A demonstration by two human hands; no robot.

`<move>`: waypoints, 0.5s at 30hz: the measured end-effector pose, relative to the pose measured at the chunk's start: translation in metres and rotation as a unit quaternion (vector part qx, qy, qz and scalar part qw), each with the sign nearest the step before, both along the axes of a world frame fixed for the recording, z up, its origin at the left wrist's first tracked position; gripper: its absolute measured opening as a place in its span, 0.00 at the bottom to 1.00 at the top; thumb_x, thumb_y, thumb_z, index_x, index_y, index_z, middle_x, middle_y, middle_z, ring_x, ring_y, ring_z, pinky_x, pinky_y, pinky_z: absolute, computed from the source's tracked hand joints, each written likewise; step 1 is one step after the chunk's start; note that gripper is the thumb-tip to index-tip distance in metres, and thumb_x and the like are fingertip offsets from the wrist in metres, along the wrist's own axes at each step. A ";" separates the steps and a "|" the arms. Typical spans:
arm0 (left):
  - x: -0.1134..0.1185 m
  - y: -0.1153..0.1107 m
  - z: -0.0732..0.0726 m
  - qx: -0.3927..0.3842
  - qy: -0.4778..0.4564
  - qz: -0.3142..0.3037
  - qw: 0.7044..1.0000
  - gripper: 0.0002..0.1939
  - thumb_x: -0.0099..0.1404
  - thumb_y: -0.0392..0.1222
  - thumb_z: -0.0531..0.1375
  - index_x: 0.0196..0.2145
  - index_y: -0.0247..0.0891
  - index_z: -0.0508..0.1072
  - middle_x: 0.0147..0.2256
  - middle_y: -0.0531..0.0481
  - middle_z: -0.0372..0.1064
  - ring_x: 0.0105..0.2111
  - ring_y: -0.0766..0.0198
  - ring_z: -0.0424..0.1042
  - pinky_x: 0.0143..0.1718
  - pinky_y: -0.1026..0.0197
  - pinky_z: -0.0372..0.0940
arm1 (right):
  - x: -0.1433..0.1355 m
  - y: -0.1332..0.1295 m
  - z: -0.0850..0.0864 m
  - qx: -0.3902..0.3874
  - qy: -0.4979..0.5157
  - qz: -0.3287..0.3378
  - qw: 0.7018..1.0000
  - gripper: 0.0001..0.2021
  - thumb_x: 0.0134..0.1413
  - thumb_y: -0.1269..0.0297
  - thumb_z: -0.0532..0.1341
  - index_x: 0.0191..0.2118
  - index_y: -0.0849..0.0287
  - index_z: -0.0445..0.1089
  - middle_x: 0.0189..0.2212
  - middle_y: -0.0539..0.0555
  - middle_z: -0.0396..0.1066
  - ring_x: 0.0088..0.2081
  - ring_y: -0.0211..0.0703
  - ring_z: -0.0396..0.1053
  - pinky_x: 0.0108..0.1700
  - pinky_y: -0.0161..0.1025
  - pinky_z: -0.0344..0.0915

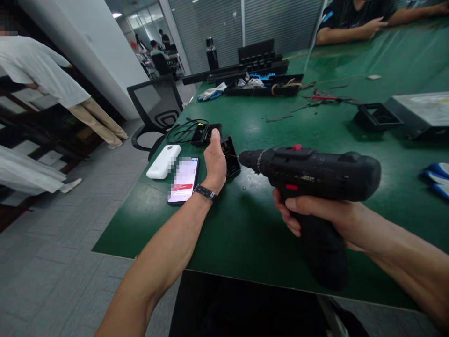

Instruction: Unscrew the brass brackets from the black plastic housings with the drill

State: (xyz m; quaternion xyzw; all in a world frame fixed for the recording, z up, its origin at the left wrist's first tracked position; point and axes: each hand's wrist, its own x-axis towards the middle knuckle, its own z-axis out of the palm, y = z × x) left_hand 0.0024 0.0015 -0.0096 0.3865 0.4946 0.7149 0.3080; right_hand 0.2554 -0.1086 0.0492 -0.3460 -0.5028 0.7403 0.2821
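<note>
Drill held up to small black box, both hands occupied

The right hand (322, 210) had the black drill (315, 173) by its handle, fingers wrapped round the front, thumb across the near side. Firm hold. Whether the trigger was pressed: could not tell. The drill sat above the tabletop (259, 238), roughly level, chuck (249, 160) pointed left at the box.

The left hand (215, 161) was partly closed on the small black box (233, 166), thumb straight up beside it, other fingers hidden. The box stood tilted near the tabletop's left edge, open side toward the drill; could not tell if its bottom rested on the surface. The thin bit (235, 156) reached to the open side, contact unclear.

Doing this well, in my judgement, called for the bit square to the box wall, the box braced hard against the tabletop, and light, steady pressure at slow speed. Main worry: the left hand's fingers, probably behind the box, in line with the bit; better round the edges. A loose box could also have spun or skidded.

Around the left hand: phone (190, 175) and white case (163, 161) on its outer side, black cable (178, 133) and another black box (199, 134) just beyond.
</note>
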 end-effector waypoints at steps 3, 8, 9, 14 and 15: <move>0.001 -0.002 0.003 -0.019 -0.012 -0.003 1.000 0.33 0.73 0.77 0.61 0.44 0.41 0.79 0.40 0.46 0.79 0.49 0.51 0.83 0.48 0.53 0.80 | 0.000 -0.001 0.003 0.018 -0.031 0.008 0.999 0.09 0.59 0.61 0.72 0.43 0.57 0.77 0.26 0.51 0.74 0.26 0.43 0.71 0.32 0.40 0.69; 0.001 0.000 0.002 -0.009 -0.047 -0.018 0.999 0.31 0.72 0.74 0.63 0.45 0.41 0.80 0.41 0.47 0.80 0.51 0.49 0.83 0.50 0.52 0.80 | -0.001 -0.003 0.005 0.068 -0.043 0.024 0.996 0.08 0.62 0.59 0.70 0.41 0.56 0.76 0.24 0.50 0.74 0.26 0.44 0.71 0.32 0.41 0.69; 0.001 0.001 0.002 -0.008 -0.060 -0.022 0.998 0.30 0.71 0.74 0.64 0.44 0.42 0.80 0.40 0.46 0.80 0.51 0.48 0.83 0.50 0.51 0.80 | -0.001 -0.003 0.006 0.073 -0.042 0.027 0.996 0.08 0.62 0.59 0.70 0.41 0.56 0.76 0.24 0.50 0.74 0.26 0.44 0.71 0.32 0.41 0.69; 0.002 0.003 0.000 -0.012 -0.106 -0.035 0.994 0.29 0.70 0.73 0.65 0.42 0.42 0.81 0.39 0.45 0.80 0.52 0.45 0.83 0.49 0.49 0.81 | -0.002 -0.004 0.011 0.063 -0.062 0.020 0.996 0.07 0.61 0.59 0.70 0.42 0.54 0.76 0.23 0.49 0.73 0.26 0.45 0.71 0.32 0.42 0.68; 0.002 0.002 0.001 -0.011 -0.110 -0.037 0.993 0.29 0.70 0.73 0.65 0.42 0.42 0.81 0.40 0.45 0.80 0.52 0.45 0.83 0.49 0.49 0.81 | -0.003 -0.004 0.012 0.065 -0.066 0.018 0.996 0.07 0.61 0.59 0.70 0.41 0.54 0.76 0.23 0.49 0.73 0.26 0.45 0.71 0.32 0.42 0.68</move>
